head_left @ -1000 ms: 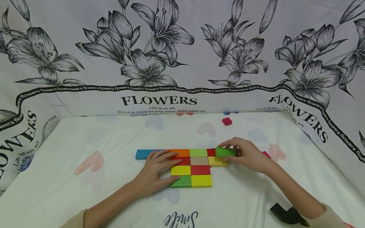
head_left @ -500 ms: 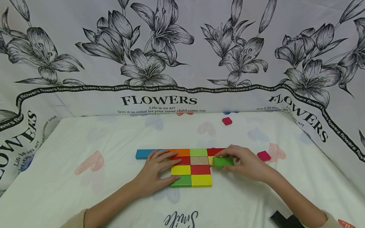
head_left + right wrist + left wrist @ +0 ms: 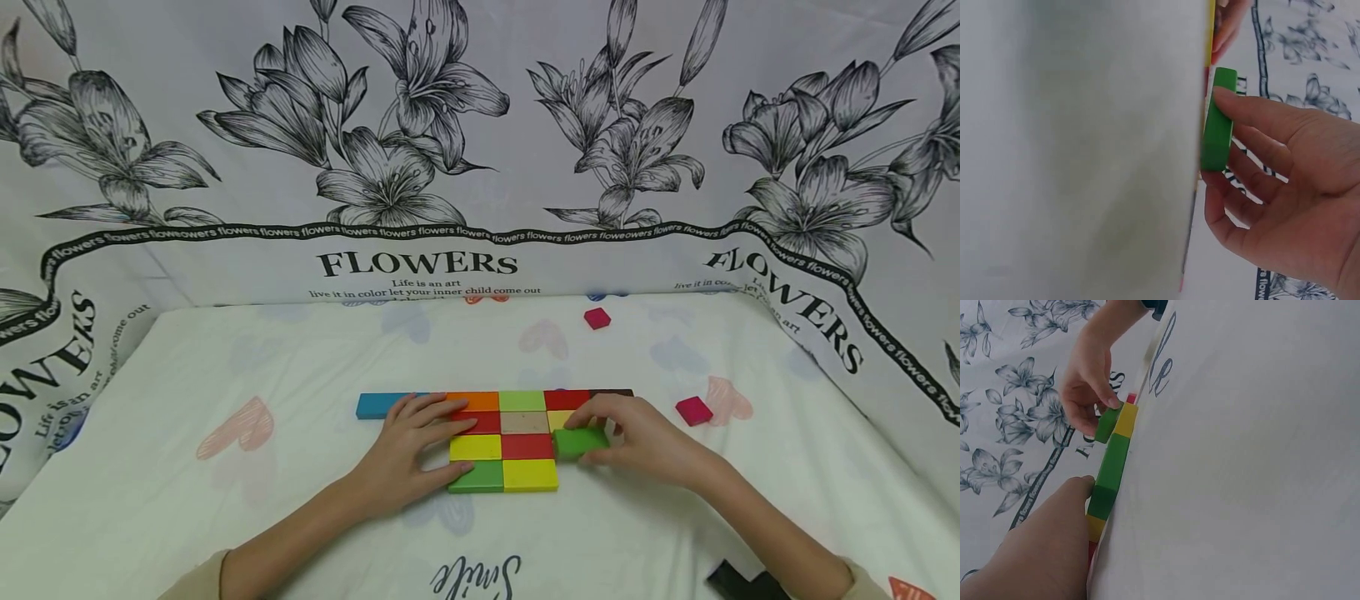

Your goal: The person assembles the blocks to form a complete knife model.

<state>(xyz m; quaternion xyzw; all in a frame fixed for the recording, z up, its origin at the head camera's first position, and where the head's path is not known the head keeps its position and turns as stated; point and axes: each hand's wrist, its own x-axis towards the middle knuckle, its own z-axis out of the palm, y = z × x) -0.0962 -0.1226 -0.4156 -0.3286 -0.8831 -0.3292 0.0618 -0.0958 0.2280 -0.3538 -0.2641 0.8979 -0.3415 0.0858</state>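
Note:
My right hand pinches a green block between thumb and fingers, close beside the right end of the third row of a flat layout of coloured blocks. In the right wrist view, the thumb lies along one long side of this block. My left hand rests spread on the layout's left side, fingertips over the orange block and the red block, thumb at the corner green block. A plain wooden block sits mid-layout. The blue block ends the far row, partly hidden by my fingers.
Two loose crimson pieces lie apart: one at the back, another right of my right hand. A black object shows under my right forearm. Patterned cloth covers the surface and rises as a flowered backdrop.
My right hand has brought the green block from over the far row toward me, past the yellow block, to the third row. The black block in the far row now shows. My left hand stays put.

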